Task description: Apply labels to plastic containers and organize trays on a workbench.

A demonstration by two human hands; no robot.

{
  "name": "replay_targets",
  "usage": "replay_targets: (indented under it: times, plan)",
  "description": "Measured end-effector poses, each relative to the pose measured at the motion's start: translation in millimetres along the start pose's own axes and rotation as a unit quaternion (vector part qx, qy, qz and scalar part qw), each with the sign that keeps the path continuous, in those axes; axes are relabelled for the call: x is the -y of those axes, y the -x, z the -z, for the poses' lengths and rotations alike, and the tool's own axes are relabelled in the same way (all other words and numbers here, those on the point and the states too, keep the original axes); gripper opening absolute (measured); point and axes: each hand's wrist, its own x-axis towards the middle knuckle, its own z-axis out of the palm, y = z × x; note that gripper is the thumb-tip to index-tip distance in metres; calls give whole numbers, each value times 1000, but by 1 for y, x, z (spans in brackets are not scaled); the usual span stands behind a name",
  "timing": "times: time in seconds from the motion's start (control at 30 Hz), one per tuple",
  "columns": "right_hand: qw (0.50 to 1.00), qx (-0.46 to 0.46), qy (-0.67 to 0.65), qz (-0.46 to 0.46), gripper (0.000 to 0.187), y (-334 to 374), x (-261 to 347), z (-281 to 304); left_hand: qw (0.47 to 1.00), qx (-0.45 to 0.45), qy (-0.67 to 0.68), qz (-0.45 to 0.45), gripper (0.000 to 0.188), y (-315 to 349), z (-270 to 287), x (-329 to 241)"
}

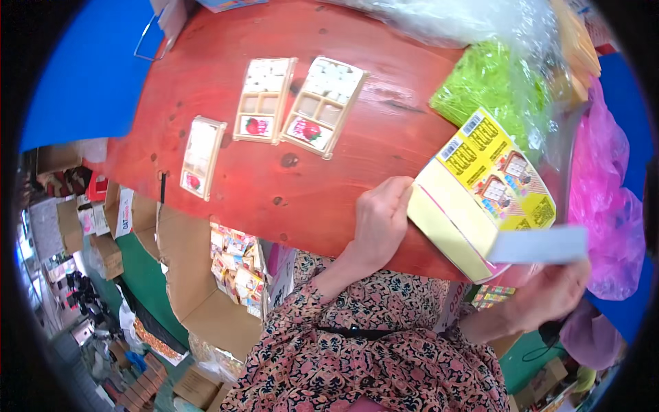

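left of frame, a narrow tray (204, 158) on the red table (329, 185); upper middle, two wider trays (324, 106) close together. at centre, here's the left hand (381, 213), clamped on the yellow box's (473, 196) left edge, right of centre. looks like light, stiffish card, probably crushable: edges are the hold! lower right, well apart, the right hand (552, 295) meets a blurred pale piece (539, 245); pinching or pushing, can't tell.

red wooden table (329, 196) | three compartment trays (267, 104) | green packet (473, 86) | clear plastic (439, 20)
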Motion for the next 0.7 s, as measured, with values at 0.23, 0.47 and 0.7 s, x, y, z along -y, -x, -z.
replay_targets:
  times: [0.23, 0.47, 0.7]
  plan:
    - [938, -235, -51, 248, 21, -19, 48, 7, 997, -16, -50, -56, 11, -10, -4, 7]
    - [979, -98, 27, 179, 18, -2, 43, -2, 950, -112, -247, -156, 22, -24, 26, -11]
    - [980, 64, -184, -37, 8, 32, 44, -29, 888, -111, -415, -164, 37, -76, 79, 24]
